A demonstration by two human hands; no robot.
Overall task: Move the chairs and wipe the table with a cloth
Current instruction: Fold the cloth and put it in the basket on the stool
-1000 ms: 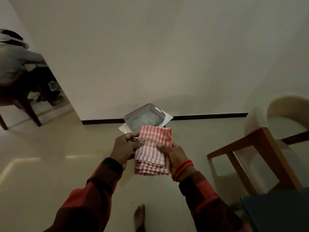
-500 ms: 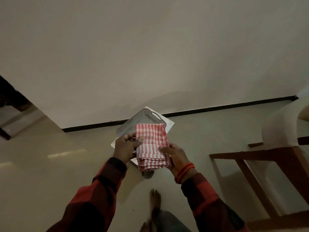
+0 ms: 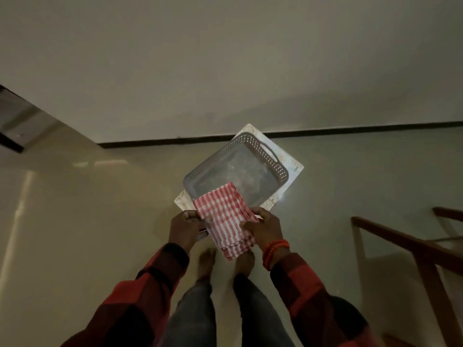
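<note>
A folded red-and-white checked cloth [image 3: 223, 214] lies over the near edge of a grey perforated tray [image 3: 274, 162]. The tray rests on a white board [image 3: 294, 169], and both are held in the air in front of me. My left hand [image 3: 186, 229] is closed around the tray's near-left edge. The thumb of my right hand [image 3: 263, 227] presses the cloth down, and its fingers are hidden under the cloth and board. A chair's brown wooden frame [image 3: 411, 244] stands at the right. No table is in view.
A pale wall with a dark skirting strip [image 3: 350, 130] runs across just beyond the tray. My bare feet [image 3: 206, 261] stand on the glossy light floor [image 3: 75, 234]. A dark opening [image 3: 15, 121] lies at the far left.
The view has tilted down, so my feet and legs now show. The tray and cloth lie flatter and closer below me. The chair has slid toward the right edge.
</note>
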